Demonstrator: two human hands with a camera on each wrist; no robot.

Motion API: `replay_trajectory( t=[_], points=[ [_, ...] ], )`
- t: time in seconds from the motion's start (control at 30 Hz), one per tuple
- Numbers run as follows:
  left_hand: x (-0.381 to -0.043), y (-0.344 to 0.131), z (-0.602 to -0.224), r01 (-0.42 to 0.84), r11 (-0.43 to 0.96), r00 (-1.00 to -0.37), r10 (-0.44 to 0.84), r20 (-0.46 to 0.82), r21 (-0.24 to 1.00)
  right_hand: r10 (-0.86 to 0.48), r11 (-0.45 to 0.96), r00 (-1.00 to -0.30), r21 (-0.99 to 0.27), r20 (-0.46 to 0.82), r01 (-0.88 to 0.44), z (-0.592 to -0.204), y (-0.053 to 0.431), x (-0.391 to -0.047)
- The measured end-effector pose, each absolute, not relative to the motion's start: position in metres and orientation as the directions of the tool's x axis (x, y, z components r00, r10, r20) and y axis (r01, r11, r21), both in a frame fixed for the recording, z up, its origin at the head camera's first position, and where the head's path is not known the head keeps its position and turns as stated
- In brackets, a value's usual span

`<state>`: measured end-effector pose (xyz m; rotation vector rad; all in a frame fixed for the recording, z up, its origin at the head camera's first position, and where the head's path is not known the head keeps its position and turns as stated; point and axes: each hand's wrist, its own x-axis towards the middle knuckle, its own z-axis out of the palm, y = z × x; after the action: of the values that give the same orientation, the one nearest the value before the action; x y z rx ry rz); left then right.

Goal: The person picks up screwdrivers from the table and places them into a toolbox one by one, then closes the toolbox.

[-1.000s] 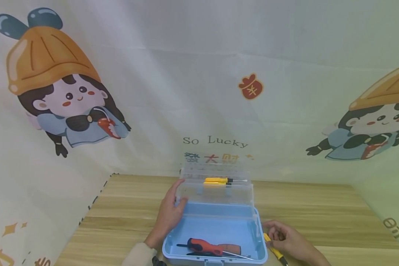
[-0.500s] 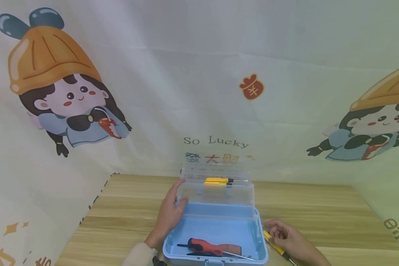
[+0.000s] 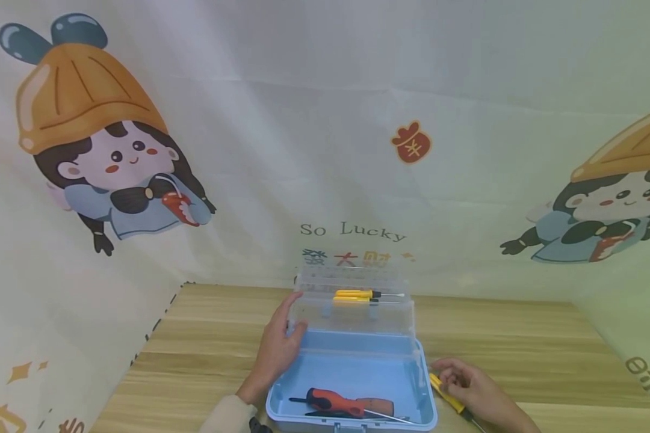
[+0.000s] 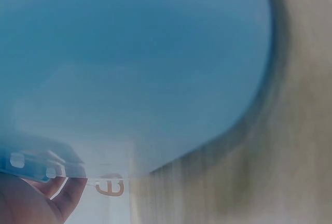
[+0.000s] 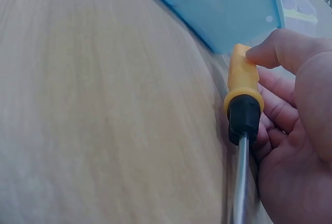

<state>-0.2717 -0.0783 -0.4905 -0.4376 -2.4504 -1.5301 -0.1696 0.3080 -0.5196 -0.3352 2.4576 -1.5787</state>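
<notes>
A light blue toolbox point(image 3: 352, 374) sits on the table with its clear lid point(image 3: 352, 319) tipped back. My left hand point(image 3: 277, 344) holds the lid's left side, thumb in front; the left wrist view shows its fingers point(image 4: 71, 198) at the lid edge. Beside the box's right wall, my right hand point(image 3: 479, 392) pinches a yellow-handled screwdriver point(image 5: 243, 76) between thumb and fingers. Its black collar and metal shank point back toward the person, low over the table. In the box lie a red-and-black screwdriver point(image 3: 333, 402), a brownish-red piece point(image 3: 376, 405) and a thin dark tool under them.
Two more yellow-handled screwdrivers point(image 3: 353, 294) lie in the raised lid, seen at its upper part. The box's front latch point(image 3: 349, 427) hangs at the near edge. A wood-grain table point(image 3: 509, 337) reaches back to a printed cloth point(image 3: 249, 150) that stands round three sides.
In my right hand the yellow screwdriver has turned slightly, and more of its shank shows at the lower edge. The left hand, lid and box hold still.
</notes>
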Motion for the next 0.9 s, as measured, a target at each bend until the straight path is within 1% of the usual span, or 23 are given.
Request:
replay_trajectory(
  t=[0.17,0.37,0.57,0.73,0.9],
  points=[
    [-0.2712,-0.0783,-0.4893,0.366,0.398,-0.930,0.136,0.340,0.841,-0.294,0.401,-0.954,-0.913,-0.051,-0.075,-0.5196,0.3078,-0.1694],
    [-0.2719,-0.0788,-0.4892,0.351,0.394,-0.936,0.137,0.323,0.850,-0.284,0.394,-0.953,-0.919,-0.102,-0.019,-0.5174,0.3083,-0.1702],
    [-0.2724,-0.0788,-0.4903,0.364,0.403,-0.931,0.140,0.337,0.839,-0.265,0.404,-0.954,-0.915,-0.137,0.019,-0.5142,0.3089,-0.1709],
    [-0.2729,-0.0787,-0.4910,0.363,0.406,-0.932,0.133,0.338,0.839,-0.252,0.395,-0.959,-0.918,-0.128,0.018,-0.5144,0.3102,-0.1701],
    [-0.2727,-0.0789,-0.4910,0.368,0.400,-0.929,0.133,0.345,0.839,-0.214,0.426,-0.968,-0.904,-0.135,0.032,-0.5138,0.3103,-0.1703]
  ],
)
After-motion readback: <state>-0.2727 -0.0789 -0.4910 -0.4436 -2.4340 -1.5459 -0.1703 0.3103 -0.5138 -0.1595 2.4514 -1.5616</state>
